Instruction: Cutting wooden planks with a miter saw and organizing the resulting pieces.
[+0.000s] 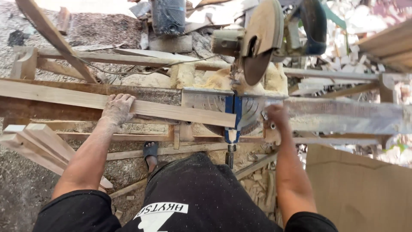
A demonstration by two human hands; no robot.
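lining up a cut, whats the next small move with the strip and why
Probably slide the wooden strip rightward under the raised saw blade: its end stops at the blade slot, the left hand presses it flat, and the right hand is blurred beside the base.

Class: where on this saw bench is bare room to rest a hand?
Bare: the bench rail beyond the right hand. Crowded: under the saw blade, and where the left hand presses the wooden strip.

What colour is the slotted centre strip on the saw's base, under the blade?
Blue, set in the grey metal saw base; the head view shows the centre strip best.
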